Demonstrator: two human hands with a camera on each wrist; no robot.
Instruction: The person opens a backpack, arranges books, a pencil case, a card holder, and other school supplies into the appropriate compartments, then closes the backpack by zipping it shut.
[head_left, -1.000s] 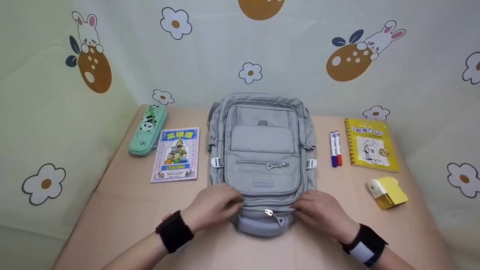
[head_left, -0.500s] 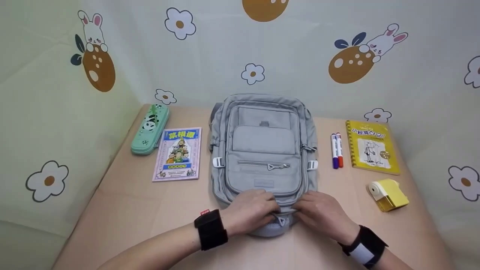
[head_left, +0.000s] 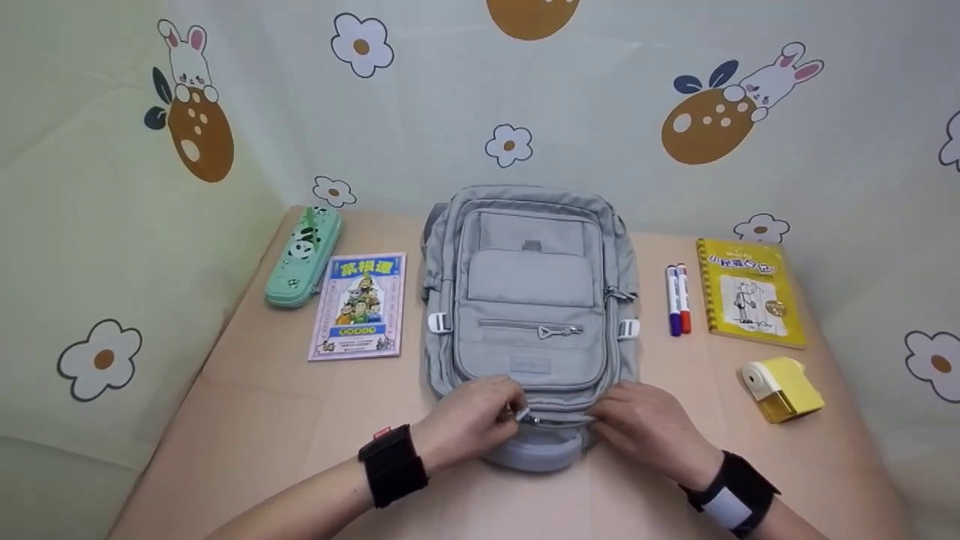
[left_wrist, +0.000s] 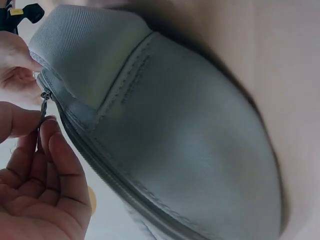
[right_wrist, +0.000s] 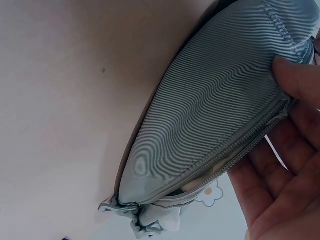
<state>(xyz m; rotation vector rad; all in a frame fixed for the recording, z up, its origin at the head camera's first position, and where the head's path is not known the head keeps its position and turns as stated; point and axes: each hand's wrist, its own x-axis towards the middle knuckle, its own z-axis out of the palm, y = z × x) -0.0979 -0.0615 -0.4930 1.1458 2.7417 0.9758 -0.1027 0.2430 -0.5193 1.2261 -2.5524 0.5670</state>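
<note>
Both hands are engaged at the near end of a grey backpack, which lies on the bench with its long axis running away from the person. The left hand pinches a zip pull between thumb and fingertips. The right hand grips the bag's edge opposite, thumb against the fabric and fingers beyond the seam.

Governing relation, as judged: the pull is at the left hand, and the zip crosses sideways from there to the right hand, which covers part of its course. Along the right flank its teeth stand apart. A padded band lies just nearer the person than the zip.

Farther out, well to the right, stands a yellow pencil sharpener. Beyond it are two markers and a yellow spiral-bound book. Left of the bag lie a pink-bordered book and, past it, a green pencil case; contact between them cannot be confirmed. None of these obstructs the zip. Printed cloth hangs behind.
</note>
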